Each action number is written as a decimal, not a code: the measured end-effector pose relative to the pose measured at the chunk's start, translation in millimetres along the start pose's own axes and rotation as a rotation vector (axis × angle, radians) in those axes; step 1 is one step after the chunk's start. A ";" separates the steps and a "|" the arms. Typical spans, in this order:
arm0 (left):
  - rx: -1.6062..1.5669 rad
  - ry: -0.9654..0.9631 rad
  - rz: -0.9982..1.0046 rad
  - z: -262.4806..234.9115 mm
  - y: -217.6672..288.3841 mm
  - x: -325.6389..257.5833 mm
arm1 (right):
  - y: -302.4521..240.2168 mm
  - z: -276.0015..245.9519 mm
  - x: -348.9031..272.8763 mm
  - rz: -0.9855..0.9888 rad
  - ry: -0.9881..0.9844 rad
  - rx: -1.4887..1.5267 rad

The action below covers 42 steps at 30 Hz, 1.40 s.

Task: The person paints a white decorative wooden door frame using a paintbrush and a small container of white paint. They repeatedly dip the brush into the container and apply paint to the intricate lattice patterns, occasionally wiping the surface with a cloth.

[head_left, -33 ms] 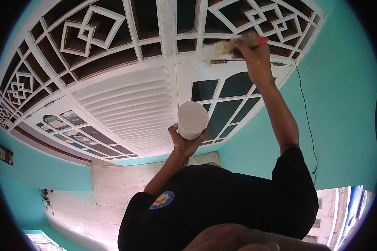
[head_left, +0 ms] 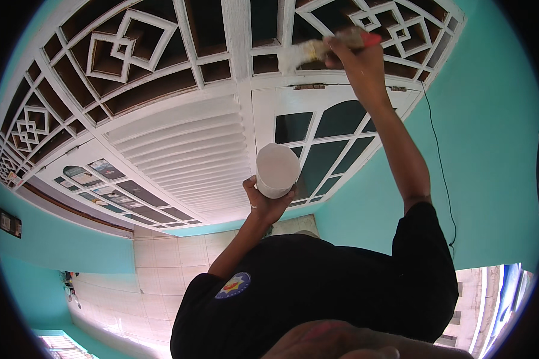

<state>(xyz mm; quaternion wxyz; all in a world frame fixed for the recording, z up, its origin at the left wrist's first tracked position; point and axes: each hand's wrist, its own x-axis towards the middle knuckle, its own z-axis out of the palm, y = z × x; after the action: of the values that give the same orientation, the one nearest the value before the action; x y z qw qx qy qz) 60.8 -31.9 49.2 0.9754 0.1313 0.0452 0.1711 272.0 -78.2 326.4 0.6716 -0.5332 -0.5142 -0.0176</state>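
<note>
My right hand [head_left: 360,69] is raised and closed around the handle of a paintbrush [head_left: 298,55]. Its pale bristles point left and look to meet a white wooden bar of the lattice [head_left: 286,30] above the door; firm contact is hard to judge. The handle's end shows red beyond my fingers. Lower down, my left hand [head_left: 268,203] grips a white round container [head_left: 278,170] from beneath, thumb on its left side. The container is tilted so its pale round face shows; whether that is paint or a plain surface I cannot tell.
Below the lattice are a white door with dark panes [head_left: 326,137], its hinge [head_left: 309,87] and a white slatted panel [head_left: 179,149]. A black cable [head_left: 438,155] hangs down the turquoise wall [head_left: 491,149] at right. Pale tiles [head_left: 167,257] cover the floor.
My right hand and the paintbrush have moved up, onto the lattice from the beam above the door. The left hand and container have barely shifted.
</note>
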 end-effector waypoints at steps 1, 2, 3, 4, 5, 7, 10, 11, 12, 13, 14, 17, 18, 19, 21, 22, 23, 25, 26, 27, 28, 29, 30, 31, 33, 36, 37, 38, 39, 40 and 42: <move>0.001 -0.022 -0.019 -0.1 -2.4 0.7 | 8.6 3.4 24.8 -0.193 -0.018 -0.055; 0.003 -0.043 -0.013 -0.5 -3.6 0.8 | -4.9 13.4 37.2 -0.194 -0.059 -0.289; 0.007 -0.009 0.004 7.7 -6.4 -1.1 | 9.2 14.4 60.4 -0.453 -0.160 -0.394; 0.005 0.031 0.034 14.5 -8.4 -4.0 | -10.7 29.4 69.9 -0.421 -0.255 -0.283; 0.005 0.072 0.065 21.5 -10.0 -7.1 | -12.0 37.7 76.7 -0.463 -0.357 -0.383; -0.043 0.086 0.088 24.1 -12.5 -11.9 | -13.2 44.8 89.8 -0.540 -0.560 -0.601; -0.067 0.049 0.112 13.4 -10.8 -19.3 | -19.1 45.0 94.6 -0.457 -0.766 -0.659; 0.078 0.102 0.184 10.5 -11.6 -22.9 | -21.8 40.9 96.8 -0.479 -0.824 -0.686; 0.218 0.151 0.259 11.2 -12.3 -24.9 | -30.7 35.7 94.7 -0.429 -0.815 -0.556; 0.203 0.173 0.269 13.5 -13.1 -23.8 | -41.6 28.8 94.9 -0.325 -0.819 -0.522; 0.190 0.193 0.281 15.7 -12.0 -22.2 | -40.4 29.5 98.5 -0.391 -0.760 -0.487; -0.141 0.185 0.175 18.9 -8.6 -22.7 | -22.1 45.5 107.3 -0.476 -0.670 -0.864; -0.146 0.158 0.166 19.9 -8.9 -20.8 | -11.0 50.9 105.6 -0.539 -0.709 -0.695; -0.134 0.136 0.169 18.8 -7.7 -19.8 | -4.9 56.2 101.7 -0.474 -0.801 -0.613; -0.096 0.096 0.174 15.0 -9.6 -18.1 | 3.4 48.4 99.6 -0.476 -0.810 -0.703; -0.098 0.093 0.182 12.9 -10.9 -16.7 | -14.1 44.7 95.0 -0.398 -0.811 -0.659; -0.096 0.090 0.187 10.4 -11.1 -15.7 | -38.5 36.1 88.1 -0.320 -0.812 -0.614; -0.112 0.124 0.160 9.2 -13.4 -17.6 | -48.8 28.3 84.1 -0.263 -0.776 -0.480; -0.127 0.135 0.153 10.1 -14.6 -17.2 | -42.9 29.2 90.4 -0.294 -0.748 -0.390; -0.140 0.136 0.146 15.8 -15.8 -17.7 | -39.0 29.4 93.8 -0.326 -0.714 -0.299; -0.140 0.108 0.131 14.6 -16.0 -16.7 | -35.5 37.3 96.2 -0.388 -0.659 -0.483; -0.140 0.081 0.116 13.1 -16.8 -16.7 | -23.9 46.1 97.2 -0.356 -0.652 -0.616; -0.124 0.015 0.104 8.6 -15.2 -13.5 | -15.3 51.8 95.1 -0.368 -0.708 -0.595; -0.120 0.003 0.106 5.0 -14.7 -12.9 | -10.8 54.3 93.6 -0.380 -0.764 -0.574; -0.130 0.033 0.123 9.8 -14.7 -15.6 | -14.7 42.3 89.1 -0.379 -0.754 -0.607; -0.149 0.127 0.163 12.9 -15.9 -18.6 | -37.3 26.9 83.6 -0.304 -0.728 -0.474; -0.145 0.158 0.166 11.8 -16.4 -20.1 | -41.4 23.6 82.3 -0.258 -0.706 -0.398; -0.149 0.124 0.146 8.6 -17.3 -18.9 | -33.4 25.2 90.0 -0.308 -0.693 -0.371; -0.146 0.091 0.120 4.5 -17.9 -18.1 | -28.1 28.3 89.7 -0.343 -0.670 -0.449; -0.137 0.073 0.113 4.7 -17.8 -16.6 | -20.5 35.1 89.1 -0.377 -0.644 -0.524; -0.122 0.049 0.132 7.1 -18.5 -14.2 | -12.7 50.3 82.5 -0.358 -0.657 -0.603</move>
<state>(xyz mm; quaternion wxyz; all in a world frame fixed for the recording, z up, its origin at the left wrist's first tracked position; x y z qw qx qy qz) 54.4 -55.3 51.6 0.9668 0.0701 0.0499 0.2405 269.7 -3.4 388.9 0.2755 -0.5847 -0.7548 -0.1118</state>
